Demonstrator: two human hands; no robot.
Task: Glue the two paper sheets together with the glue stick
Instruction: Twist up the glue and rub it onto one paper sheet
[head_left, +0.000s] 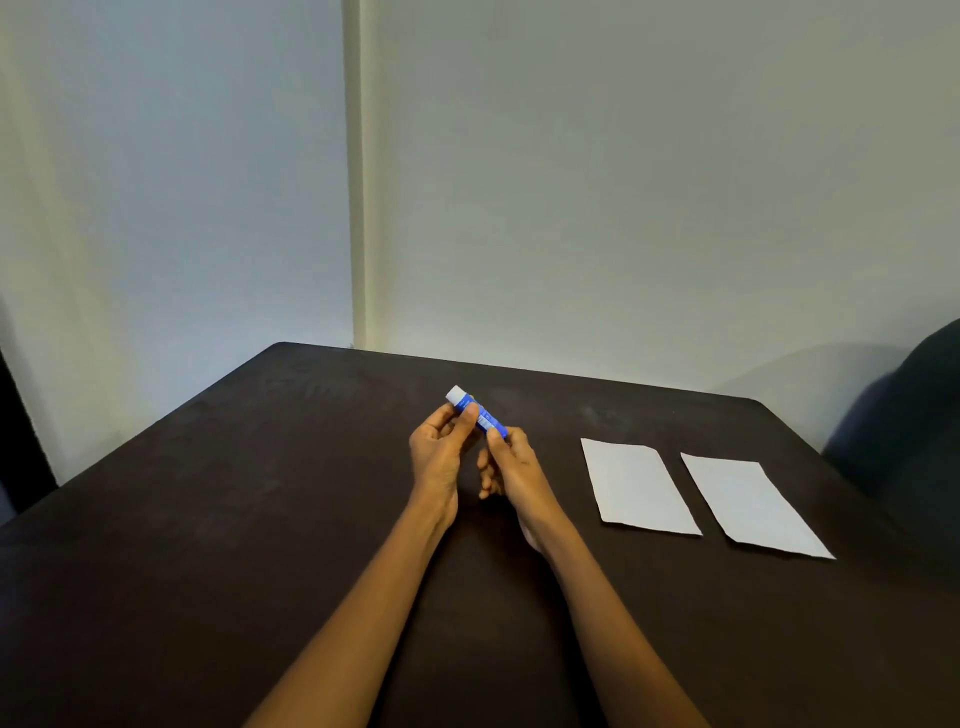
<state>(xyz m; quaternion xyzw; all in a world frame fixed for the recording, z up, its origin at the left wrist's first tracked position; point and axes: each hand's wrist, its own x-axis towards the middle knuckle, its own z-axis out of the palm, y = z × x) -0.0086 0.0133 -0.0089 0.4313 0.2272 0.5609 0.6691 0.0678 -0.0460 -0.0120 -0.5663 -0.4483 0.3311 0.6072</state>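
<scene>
A blue glue stick (483, 415) with a white cap at its upper left end is held above the middle of the dark table (260, 519). My left hand (439, 452) pinches it near the white cap. My right hand (511, 462) grips its blue lower end. Two white paper sheets lie flat to the right, side by side and apart: the left sheet (636, 486) and the right sheet (753, 504). Neither hand touches them.
A dark chair back (904, 426) stands at the table's right edge. Pale walls rise behind the table's far edge, and a dark object shows at the far left.
</scene>
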